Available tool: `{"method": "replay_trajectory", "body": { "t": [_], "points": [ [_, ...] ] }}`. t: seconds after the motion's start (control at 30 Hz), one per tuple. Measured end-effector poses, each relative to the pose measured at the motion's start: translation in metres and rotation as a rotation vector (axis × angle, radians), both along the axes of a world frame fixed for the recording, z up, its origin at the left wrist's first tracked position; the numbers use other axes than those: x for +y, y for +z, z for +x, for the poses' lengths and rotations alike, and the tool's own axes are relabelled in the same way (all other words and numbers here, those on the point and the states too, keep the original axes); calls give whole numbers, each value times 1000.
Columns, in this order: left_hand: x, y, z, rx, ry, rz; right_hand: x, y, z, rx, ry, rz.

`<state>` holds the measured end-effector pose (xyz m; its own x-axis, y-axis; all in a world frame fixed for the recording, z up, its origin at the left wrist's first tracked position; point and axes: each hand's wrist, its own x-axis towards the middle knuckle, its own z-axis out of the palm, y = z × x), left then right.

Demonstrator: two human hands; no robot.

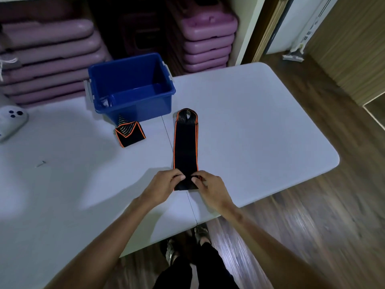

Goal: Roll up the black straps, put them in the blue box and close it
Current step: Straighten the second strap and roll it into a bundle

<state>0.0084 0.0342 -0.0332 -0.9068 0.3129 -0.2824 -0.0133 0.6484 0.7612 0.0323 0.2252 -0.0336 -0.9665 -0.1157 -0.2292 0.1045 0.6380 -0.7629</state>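
Observation:
A long black strap (pixel 185 144) with orange edging lies flat on the white table (pixel 260 130), stretched away from me. My left hand (pixel 164 184) and my right hand (pixel 208 185) both pinch its near end, which is folded over. A second black strap (pixel 129 134) sits folded in a loose bundle just in front of the blue box (pixel 166 97). The box stands open at the far side of the table; a small pale object lies in its near left corner. I see no lid.
A white device (pixel 11 120) rests at the table's left edge. A small dark scrap (pixel 41 163) lies on the left part. Purple stacked steps (pixel 204 42) fill the shelves behind. The table's right edge drops to the wooden floor (pixel 312 215).

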Motion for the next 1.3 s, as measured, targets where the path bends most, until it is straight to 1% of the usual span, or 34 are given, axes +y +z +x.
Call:
{"method": "replay_trajectory", "body": {
  "t": [0.13, 0.33, 0.4, 0.47, 0.57, 0.67, 0.73, 0.8, 0.9, 0.93, 1.0, 1.07, 1.2, 1.3],
  "points": [
    [4, -7, -7, 11, 87, -13, -6, 4, -15, -7, 11, 62],
    [15, -6, -14, 162, 175, -4, -11, -5, -29, 22, -2, 97],
    [15, -9, -10, 224, 164, -54, -12, -8, -31, 36, -3, 96],
    [11, -14, -3, 326, 108, -177, -12, -11, -31, 56, -7, 103],
    [1, -16, 9, 488, -53, -331, -12, -13, -30, 108, 12, 117],
    [-8, -18, 14, 509, -196, -419, -11, -15, -27, 160, 30, 135],
    [-8, -18, 16, 508, -256, -492, -8, -15, -22, 257, 68, 226],
    [-5, -16, 15, 525, -237, -505, 0, -20, -13, 372, 189, 361],
    [-3, -16, 13, 600, -242, -458, 17, -26, -3, 407, 363, 524],
    [-4, -15, 14, 586, -254, -440, 21, -26, -2, 415, 376, 544],
    [-7, -14, 15, 496, -244, -383, 24, -25, -4, 428, 383, 524],
    [-8, -10, 16, 398, -198, -312, 24, -21, -7, 406, 402, 441],
    [0, 3, 15, 260, -52, -151, 29, -11, -22, 347, 452, 301],
    [4, 5, 13, 127, 47, -49, 29, -6, -31, 242, 422, 174]
  ]
}}
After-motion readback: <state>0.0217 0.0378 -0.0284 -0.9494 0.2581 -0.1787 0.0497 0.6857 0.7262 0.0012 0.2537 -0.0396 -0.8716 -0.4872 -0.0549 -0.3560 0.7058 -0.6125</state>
